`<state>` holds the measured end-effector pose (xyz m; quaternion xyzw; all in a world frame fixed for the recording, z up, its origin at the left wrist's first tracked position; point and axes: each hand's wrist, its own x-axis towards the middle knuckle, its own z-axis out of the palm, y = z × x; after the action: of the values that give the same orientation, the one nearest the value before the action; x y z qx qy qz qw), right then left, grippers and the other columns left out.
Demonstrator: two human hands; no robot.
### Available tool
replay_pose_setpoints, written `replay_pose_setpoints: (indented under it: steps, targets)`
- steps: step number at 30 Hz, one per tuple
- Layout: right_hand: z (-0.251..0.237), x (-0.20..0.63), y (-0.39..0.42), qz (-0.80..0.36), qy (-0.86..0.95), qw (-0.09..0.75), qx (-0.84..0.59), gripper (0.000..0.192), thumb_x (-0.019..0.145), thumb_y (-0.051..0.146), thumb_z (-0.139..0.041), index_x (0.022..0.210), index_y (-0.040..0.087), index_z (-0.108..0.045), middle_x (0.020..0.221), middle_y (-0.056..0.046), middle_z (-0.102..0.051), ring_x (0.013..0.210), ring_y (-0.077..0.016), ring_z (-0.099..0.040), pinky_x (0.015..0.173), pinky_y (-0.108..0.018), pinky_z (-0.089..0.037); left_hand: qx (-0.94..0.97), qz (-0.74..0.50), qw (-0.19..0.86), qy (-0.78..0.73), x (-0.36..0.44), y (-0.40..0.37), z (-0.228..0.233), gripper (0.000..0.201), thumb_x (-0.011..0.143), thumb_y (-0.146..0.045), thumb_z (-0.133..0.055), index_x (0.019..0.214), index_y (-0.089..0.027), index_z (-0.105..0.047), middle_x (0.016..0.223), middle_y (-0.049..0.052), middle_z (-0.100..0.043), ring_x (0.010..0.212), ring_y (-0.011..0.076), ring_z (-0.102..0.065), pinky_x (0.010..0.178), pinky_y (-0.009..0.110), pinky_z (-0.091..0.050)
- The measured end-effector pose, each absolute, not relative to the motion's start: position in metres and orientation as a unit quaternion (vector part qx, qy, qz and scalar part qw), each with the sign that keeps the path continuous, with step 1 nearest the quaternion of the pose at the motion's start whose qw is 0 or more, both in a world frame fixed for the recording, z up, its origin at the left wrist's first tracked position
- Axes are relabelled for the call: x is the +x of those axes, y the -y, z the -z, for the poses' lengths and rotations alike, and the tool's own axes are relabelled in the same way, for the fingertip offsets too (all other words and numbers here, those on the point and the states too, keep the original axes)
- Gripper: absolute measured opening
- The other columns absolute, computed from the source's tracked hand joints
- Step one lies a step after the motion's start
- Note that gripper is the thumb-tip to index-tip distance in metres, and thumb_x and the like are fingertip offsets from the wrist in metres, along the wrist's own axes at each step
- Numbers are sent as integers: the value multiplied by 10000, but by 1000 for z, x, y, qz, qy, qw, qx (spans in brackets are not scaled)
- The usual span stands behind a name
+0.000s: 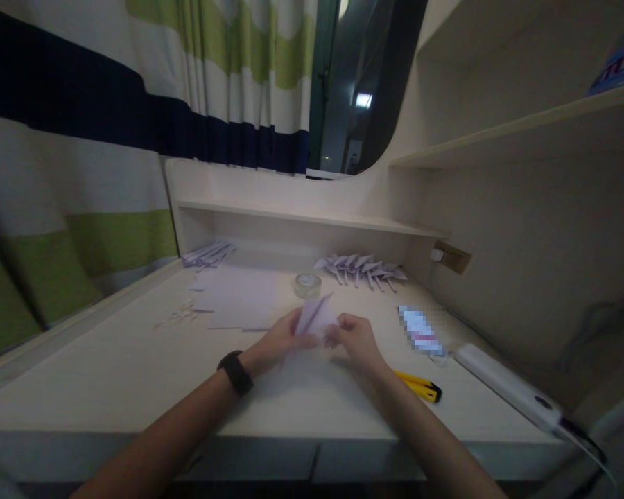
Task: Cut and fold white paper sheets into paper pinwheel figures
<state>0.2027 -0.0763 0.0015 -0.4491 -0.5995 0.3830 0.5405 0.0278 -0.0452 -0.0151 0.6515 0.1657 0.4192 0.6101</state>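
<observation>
A folded piece of white paper is held up over the desk, one of its flaps standing up at a slant. My left hand, with a dark watch band on the wrist, grips its left side between thumb and fingers. At the paper's lower right edge, the fingers of my right hand are pinched together. Just behind the hands stands a roll of clear tape. Under my right forearm a yellow-and-black utility knife lies partly hidden. The fingertips are a little blurred.
White sheets lie behind my left hand, near thin pale pieces and rolled paper sticks. Several folded paper pinwheels line the back right. A lit phone and a long white power strip with a cable sit rightward. Shelves overhang the desk.
</observation>
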Motion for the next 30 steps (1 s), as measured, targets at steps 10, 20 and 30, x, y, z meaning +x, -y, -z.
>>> replay_pose_setpoints:
  steps: [10,20,30]
  targets:
    - [8,235,72,-392,574,530,-485,409,659,528,-690,566,158,-542,496,-36,-630,435,-128,-563,453,-240,-464,504,-517,641,-260,19,35,17,399,790,-351,-639,1098,-99,-607,1011,144,-676,841,235,-638,728,331,-485]
    - [11,242,81,-330,643,523,-452,409,759,371,-628,1113,183,-551,546,46,-582,491,-135,-598,492,-241,-484,477,-551,623,-285,15,31,17,371,661,-203,-718,1001,-75,-643,965,150,-693,828,247,-648,749,356,-487]
    - [11,251,87,-240,743,467,-416,268,699,164,-636,950,202,-722,899,-69,-685,768,-181,-647,616,-266,-509,495,-527,627,-291,15,35,13,273,653,-198,-735,893,-86,-667,887,127,-706,716,203,-646,642,287,-481]
